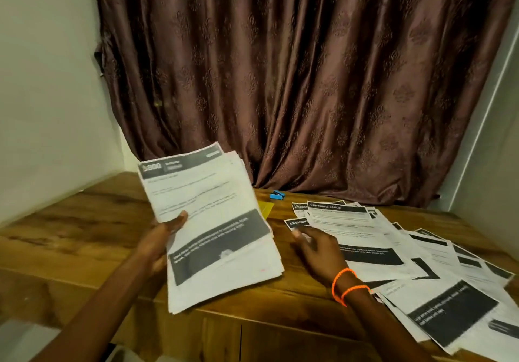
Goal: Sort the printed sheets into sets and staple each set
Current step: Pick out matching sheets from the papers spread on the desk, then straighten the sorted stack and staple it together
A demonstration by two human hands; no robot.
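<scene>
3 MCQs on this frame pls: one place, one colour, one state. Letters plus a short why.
1. Where does the stapler lie?
A. On the table near the curtain
B. In the right hand
C. On top of the held stack

2. What colour are the wristbands?
A. Green
B. Orange
C. White

3. What is the left hand doing?
A. Resting flat on the table
B. Hanging idle
C. Gripping a stack of sheets

Key: 1 A, it sits on the wood table by the curtain. 2 B, both bands on the right wrist are orange. 3 C, the thumb pinches the stack's left edge, lifted off the table.
</scene>
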